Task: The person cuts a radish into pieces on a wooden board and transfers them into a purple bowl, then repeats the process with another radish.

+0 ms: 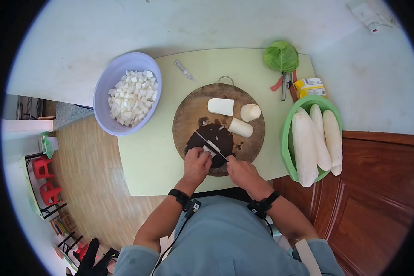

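Observation:
My right hand (241, 172) is wrapped round the handle of a kitchen knife (221, 156), whose narrow blade points up and left across the round wooden chopping board (188, 108). Beside the blade, my left hand (197, 164) presses its curled fingers on a small piece of white radish (207, 151). A thin strip of radish (213, 146) lies along the blade's other side. Three peeled radish chunks (221, 106) (250, 112) (240, 127) sit farther up the board. A dark, wet-looking patch covers the wood round the knife.
A lilac basin (100, 99) of diced radish stands at the left. At the right, a green basin (286, 147) holds long peeled radishes (306, 147). A cabbage (281, 56), a red-handled tool (277, 84), a yellow packet (310, 87) and a clear-handled tool (184, 70) lie on the table.

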Demonstrator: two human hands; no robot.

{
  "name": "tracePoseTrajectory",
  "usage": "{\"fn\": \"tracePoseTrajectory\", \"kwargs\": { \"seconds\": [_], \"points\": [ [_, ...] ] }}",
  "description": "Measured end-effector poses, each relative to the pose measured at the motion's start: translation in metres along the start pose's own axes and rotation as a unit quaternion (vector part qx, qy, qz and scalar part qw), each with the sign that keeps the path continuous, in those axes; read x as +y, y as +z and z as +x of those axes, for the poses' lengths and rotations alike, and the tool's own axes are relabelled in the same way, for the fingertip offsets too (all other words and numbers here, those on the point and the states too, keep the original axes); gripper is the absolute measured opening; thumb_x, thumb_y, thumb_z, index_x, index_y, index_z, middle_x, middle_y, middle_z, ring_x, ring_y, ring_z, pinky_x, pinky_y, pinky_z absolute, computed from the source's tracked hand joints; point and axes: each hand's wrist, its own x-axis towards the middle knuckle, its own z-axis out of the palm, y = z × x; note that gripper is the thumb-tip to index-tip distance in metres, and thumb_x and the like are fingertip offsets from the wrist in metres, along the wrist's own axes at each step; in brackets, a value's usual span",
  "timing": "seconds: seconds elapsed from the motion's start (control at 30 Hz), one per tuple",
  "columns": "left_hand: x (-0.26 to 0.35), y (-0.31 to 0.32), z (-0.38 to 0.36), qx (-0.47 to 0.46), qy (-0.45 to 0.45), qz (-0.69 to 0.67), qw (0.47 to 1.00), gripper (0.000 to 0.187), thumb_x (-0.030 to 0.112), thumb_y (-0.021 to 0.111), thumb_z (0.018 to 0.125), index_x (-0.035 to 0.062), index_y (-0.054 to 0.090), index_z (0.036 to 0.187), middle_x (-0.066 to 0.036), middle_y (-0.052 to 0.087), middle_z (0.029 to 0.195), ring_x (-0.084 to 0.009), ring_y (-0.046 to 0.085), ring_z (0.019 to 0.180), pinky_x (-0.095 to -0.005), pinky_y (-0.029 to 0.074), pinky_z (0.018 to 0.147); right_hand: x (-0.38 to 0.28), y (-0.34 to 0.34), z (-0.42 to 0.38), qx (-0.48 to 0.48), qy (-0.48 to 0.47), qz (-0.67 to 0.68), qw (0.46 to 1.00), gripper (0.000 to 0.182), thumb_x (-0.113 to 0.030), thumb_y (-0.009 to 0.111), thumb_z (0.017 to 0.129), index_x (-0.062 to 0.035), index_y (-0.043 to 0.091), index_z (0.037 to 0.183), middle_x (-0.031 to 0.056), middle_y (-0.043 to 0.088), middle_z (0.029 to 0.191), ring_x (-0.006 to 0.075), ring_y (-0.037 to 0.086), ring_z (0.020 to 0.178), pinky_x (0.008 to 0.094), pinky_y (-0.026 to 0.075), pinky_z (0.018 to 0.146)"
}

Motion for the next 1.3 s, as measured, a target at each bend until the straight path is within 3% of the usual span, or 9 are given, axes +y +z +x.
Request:
{"fn": "tracePoseTrajectory", "kwargs": {
  "seconds": [0.17, 0.27, 0.43, 0.63, 1.13, 1.3],
  "points": [
    [-0.002, -0.002, -0.006, 0.016, -0.003, -0.038, 0.999, 0.02, 0.004, 0.075, 0.077, 0.0063, 0.068, 0.096, -0.014, 0.058, 0.103, -0.0344, 0.057, 0.093, -0.0429, 0.049, 0.08, -0.001, 0.001, -0.027, 0.043, -0.019, 0.0, 0.999, 0.015, -0.019, 0.047, 0.099, -0.0048, 0.049, 0.104, 0.023, 0.068, 0.086, 0.0452, 0.067, 0.078, 0.0579, 0.052, 0.069],
    [-0.006, 0.0, -0.01, 0.011, -0.002, -0.033, 0.999, 0.022, 0.003, 0.075, 0.075, 0.0055, 0.068, 0.096, -0.016, 0.057, 0.103, -0.0353, 0.056, 0.094, -0.0433, 0.048, 0.08, -0.002, 0.001, -0.04, -0.009, 0.003, -0.029, 1.0, 0.019, -0.019, 0.046, 0.101, -0.0046, 0.051, 0.112, 0.0231, 0.067, 0.09, 0.0456, 0.066, 0.082, 0.0578, 0.051, 0.071],
    [-0.005, 0.0, -0.009, -0.006, -0.015, -0.024, 1.0, 0.023, 0.003, 0.075, 0.073, 0.0053, 0.067, 0.095, -0.016, 0.056, 0.103, -0.036, 0.055, 0.094, -0.044, 0.048, 0.08, 0.0, 0.002, -0.057, -0.025, -0.002, -0.068, 0.997, 0.011, -0.01, 0.047, 0.094, -0.0008, 0.048, 0.1, 0.0245, 0.066, 0.085, 0.0453, 0.068, 0.073, 0.0558, 0.054, 0.064],
    [-0.002, -0.002, -0.006, 0.001, 0.0, -0.022, 1.0, 0.024, 0.004, 0.076, 0.071, 0.0068, 0.067, 0.093, -0.016, 0.055, 0.105, -0.036, 0.054, 0.092, -0.0453, 0.047, 0.079, -0.003, -0.003, -0.064, -0.044, 0.012, -0.078, 0.996, 0.009, -0.008, 0.045, 0.094, -0.0009, 0.048, 0.099, 0.0234, 0.066, 0.082, 0.0445, 0.068, 0.074, 0.0548, 0.055, 0.064],
    [-0.01, 0.003, -0.009, 0.0, -0.001, -0.017, 1.0, 0.018, 0.008, 0.076, 0.07, 0.0073, 0.065, 0.085, -0.015, 0.055, 0.095, -0.0351, 0.054, 0.088, -0.0449, 0.048, 0.077, -0.022, 0.015, 0.005, -0.032, 0.013, -0.059, 0.998, 0.016, -0.017, 0.052, 0.096, -0.0023, 0.049, 0.103, 0.0245, 0.069, 0.082, 0.0461, 0.069, 0.079, 0.0576, 0.054, 0.069],
    [-0.01, 0.003, -0.009, 0.0, 0.014, -0.027, 1.0, 0.024, 0.004, 0.078, 0.075, 0.0057, 0.069, 0.097, -0.016, 0.058, 0.101, -0.0339, 0.056, 0.093, -0.0421, 0.049, 0.079, -0.012, 0.01, 0.008, -0.022, 0.015, -0.062, 0.998, 0.017, -0.019, 0.051, 0.096, -0.0038, 0.05, 0.104, 0.0233, 0.069, 0.082, 0.045, 0.069, 0.08, 0.057, 0.054, 0.071]
  ]
}}
